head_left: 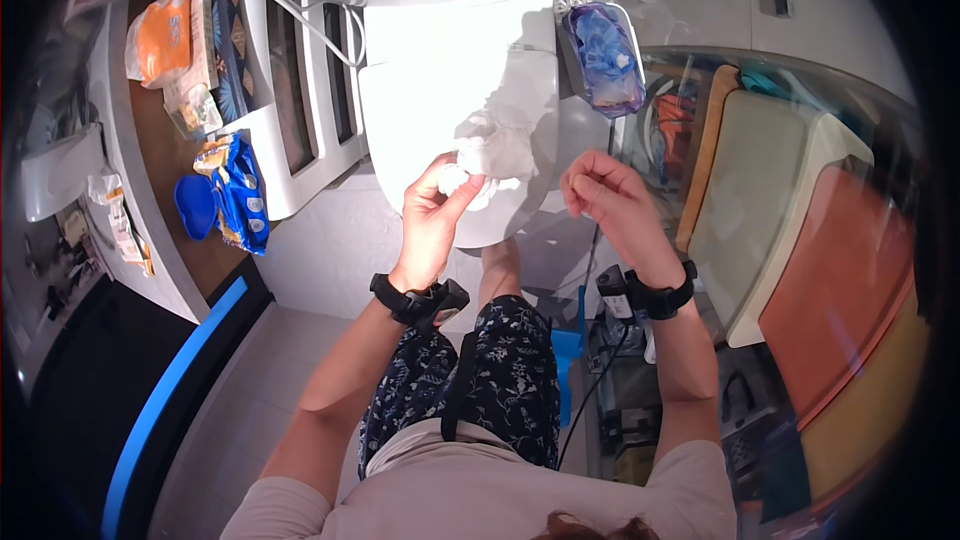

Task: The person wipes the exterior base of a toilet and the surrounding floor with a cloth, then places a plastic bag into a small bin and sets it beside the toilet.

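Observation:
A crumpled, soft white bundle (pixel 495 148), cloth-like or tissue-like, lies over a rounded white surface (pixel 400 115) in front of me. Bright glare hides much of its outline. My left hand (pixel 435 208) is closed in a pinch on the bundle's near left edge, thumb against fingers. To the right of the bundle and apart from it, my right hand (pixel 622 208) is raised, with its fingers curled and the thumb pressed to them. Whatever that pinch holds, if anything, is too small to see. Black straps circle both wrists.
A purple-blue pack (pixel 605 58) lies at the surface's far right. Beige and orange panels (pixel 830 270) stand along the right side. On a brown shelf at left sit an orange pack (pixel 160 38), a blue packet (pixel 240 195) and a blue heart-shaped item (pixel 195 208). A white cable (pixel 320 30) hangs behind.

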The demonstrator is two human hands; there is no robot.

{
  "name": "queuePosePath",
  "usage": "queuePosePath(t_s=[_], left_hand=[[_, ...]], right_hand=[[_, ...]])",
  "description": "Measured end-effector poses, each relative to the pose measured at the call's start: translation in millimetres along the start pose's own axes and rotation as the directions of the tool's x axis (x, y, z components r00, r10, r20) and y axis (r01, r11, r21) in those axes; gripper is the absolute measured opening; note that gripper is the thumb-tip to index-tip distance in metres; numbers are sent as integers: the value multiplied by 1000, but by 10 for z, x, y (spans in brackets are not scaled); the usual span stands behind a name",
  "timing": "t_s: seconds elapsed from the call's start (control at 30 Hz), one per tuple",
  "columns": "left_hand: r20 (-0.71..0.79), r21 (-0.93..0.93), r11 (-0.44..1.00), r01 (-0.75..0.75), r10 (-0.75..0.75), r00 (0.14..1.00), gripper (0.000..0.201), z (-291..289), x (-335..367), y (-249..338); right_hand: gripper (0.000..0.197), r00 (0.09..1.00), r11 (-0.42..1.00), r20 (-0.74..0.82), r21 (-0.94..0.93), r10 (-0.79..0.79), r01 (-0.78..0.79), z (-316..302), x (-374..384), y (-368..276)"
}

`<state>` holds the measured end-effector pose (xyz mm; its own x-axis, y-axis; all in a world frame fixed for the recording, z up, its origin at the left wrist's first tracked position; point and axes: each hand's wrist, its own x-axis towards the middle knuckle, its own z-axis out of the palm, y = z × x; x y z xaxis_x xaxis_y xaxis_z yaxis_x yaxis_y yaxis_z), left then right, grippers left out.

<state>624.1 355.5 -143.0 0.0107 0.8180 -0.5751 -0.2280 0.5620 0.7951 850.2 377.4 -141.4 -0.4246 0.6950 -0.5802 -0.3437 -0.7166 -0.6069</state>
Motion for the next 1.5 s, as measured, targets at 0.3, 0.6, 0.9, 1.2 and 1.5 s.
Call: queuePosePath(t_s=[0.3, 0.6, 0.9, 1.2, 1.5], left_hand=[[90, -146, 985, 96, -83, 992, 20, -67, -9, 116], [-34, 44, 991, -127, 129, 991, 18, 47, -8, 153], [-86, -314, 946, 84, -117, 989, 17, -133, -37, 233], [-141, -511, 852, 117, -217, 966, 25, -129, -87, 279], [-297, -402, 912, -78, -49, 954, 42, -616, -51, 532]], right_hand=[[15, 984, 723, -44, -684, -174, 97, 422, 91, -66], [8, 960, 524, 93, -821, -266, 225, 589, 108, 33], [7, 962, 527, -5, -837, -271, 145, 422, 79, -29], [7, 946, 344, 40, -926, -321, 156, 317, 80, 100], [5, 915, 189, -11, -979, -404, 72, -115, -47, 223]])
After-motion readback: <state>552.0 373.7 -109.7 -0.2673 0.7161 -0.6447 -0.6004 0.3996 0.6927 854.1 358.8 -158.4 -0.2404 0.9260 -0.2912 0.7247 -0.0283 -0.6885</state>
